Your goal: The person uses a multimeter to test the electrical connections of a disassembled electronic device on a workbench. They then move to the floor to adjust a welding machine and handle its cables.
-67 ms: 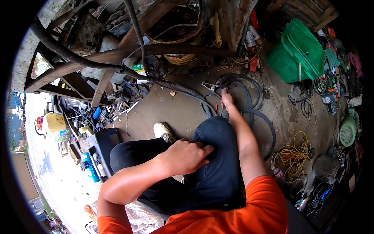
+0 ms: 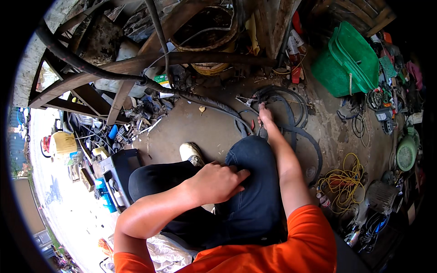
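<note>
Far out ahead, my right hand (image 2: 265, 114) is low over the floor beside a loose coil of black cable (image 2: 304, 109). Its fingers are closed around a dark part of the cable; the hand hides most of what is gripped. A small metal clamp-like piece (image 2: 246, 100) lies just left of those fingers, and a small red object (image 2: 252, 124) is on the floor close by. Over my thighs, nearer to me, my left hand (image 2: 217, 183) is loosely curled with nothing showing in it. A thick wrapped cable (image 2: 207, 101) runs from the upper left to the coil.
A green plastic bin (image 2: 346, 63) stands at the far right. Tangled yellow cord (image 2: 343, 184) and a green motor (image 2: 406, 152) lie on the right. Wooden beams (image 2: 86, 79) cross the far left, above scattered scrap. A dark box-like case (image 2: 119, 164) sits by my left knee.
</note>
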`<state>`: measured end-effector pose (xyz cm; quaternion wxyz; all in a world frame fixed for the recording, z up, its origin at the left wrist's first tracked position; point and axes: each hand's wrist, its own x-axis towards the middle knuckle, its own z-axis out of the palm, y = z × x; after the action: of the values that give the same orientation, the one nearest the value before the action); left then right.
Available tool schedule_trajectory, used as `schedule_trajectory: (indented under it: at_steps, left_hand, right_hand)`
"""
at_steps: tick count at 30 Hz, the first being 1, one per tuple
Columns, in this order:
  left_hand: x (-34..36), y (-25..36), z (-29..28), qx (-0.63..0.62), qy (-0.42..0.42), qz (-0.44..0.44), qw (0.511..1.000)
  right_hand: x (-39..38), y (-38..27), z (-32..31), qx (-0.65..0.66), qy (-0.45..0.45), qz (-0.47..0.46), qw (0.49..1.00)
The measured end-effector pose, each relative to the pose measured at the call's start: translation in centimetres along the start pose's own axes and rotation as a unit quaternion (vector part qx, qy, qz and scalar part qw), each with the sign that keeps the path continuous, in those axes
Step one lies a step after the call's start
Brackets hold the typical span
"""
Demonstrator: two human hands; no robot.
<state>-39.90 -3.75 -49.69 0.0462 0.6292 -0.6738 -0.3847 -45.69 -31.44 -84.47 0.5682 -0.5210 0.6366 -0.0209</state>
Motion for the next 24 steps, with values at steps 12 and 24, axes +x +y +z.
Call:
schedule_trajectory:
  at_steps: [12, 24]
  left_hand:
    - [-0.1, 0.1, -0.1, 0.002, -0.006, -0.003, 1.0]
    - [-0.2, -0.1, 0.0, -0.003, -0.011, -0.012, 1.0]
  right_hand:
    - [-0.6, 0.0, -0.1, 0.03, 0.006, 0.002, 1.0]
    - [-1.5, -1.7, 1.5, -0.164, 0.044, -0.062, 0.984]
